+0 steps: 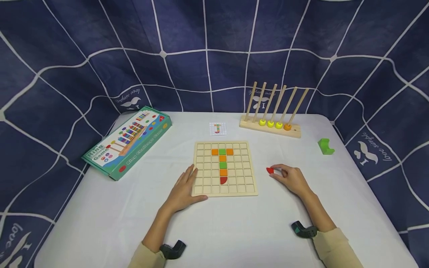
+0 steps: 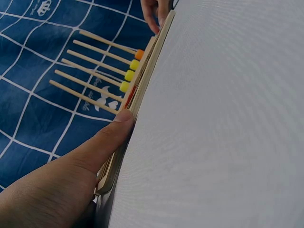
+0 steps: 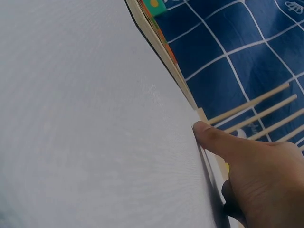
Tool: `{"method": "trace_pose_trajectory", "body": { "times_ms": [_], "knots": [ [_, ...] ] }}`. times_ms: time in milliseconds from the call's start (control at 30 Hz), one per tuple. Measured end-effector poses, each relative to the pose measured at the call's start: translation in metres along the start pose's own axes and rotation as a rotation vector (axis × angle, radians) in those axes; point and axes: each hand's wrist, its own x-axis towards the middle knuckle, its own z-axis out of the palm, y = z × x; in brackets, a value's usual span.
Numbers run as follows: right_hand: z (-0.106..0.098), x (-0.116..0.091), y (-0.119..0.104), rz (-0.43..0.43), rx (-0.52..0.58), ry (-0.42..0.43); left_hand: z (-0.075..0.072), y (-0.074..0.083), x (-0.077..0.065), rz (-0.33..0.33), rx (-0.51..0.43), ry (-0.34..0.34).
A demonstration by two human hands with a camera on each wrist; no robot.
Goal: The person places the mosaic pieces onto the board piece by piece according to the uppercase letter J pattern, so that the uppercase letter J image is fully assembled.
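A square wooden grid board [image 1: 239, 178] lies mid-table. Orange and green square tiles form a T on it, with a red rounded-corner tile [image 1: 223, 180] at the foot of the stem. My left hand [image 1: 182, 191] rests along the board's left side, fingers straight, its thumb at the front edge; in the left wrist view the thumb touches the board's rim. To the right of the board, my right hand [image 1: 291, 179] pinches a small red tile [image 1: 270, 170] between thumb and fingertips, apart from the board. That tile is hidden in the right wrist view.
Behind the board lies a small pattern card [image 1: 218, 128]. A wooden peg rack [image 1: 268, 128] with yellow and orange beads stands at the back right, a green curved block [image 1: 325, 146] beyond it. On the left is a green game box [image 1: 129, 143]. Dark blue cloth [image 1: 187, 70] hangs around the table.
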Motion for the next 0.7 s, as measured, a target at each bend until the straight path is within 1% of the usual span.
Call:
{"method": "trace_pose_trajectory", "body": {
  "times_ms": [167,300,500,600,700],
  "knots": [
    [0.004,0.001,-0.008,-0.026,0.036,0.015,-0.001,0.000,0.000,-0.005,0.015,-0.004],
    [0.013,0.006,-0.023,-0.084,0.094,0.013,-0.002,0.000,0.000,-0.007,0.015,-0.005],
    [0.038,0.018,-0.060,-0.194,0.179,-0.059,-0.002,0.000,0.000,-0.006,0.011,-0.006],
    [0.053,0.024,-0.079,-0.231,0.170,-0.085,-0.001,0.000,0.001,-0.006,0.014,-0.008],
    [0.067,0.029,-0.097,-0.272,0.137,-0.094,-0.001,0.000,0.001,-0.001,0.016,-0.009]
  ]
}}
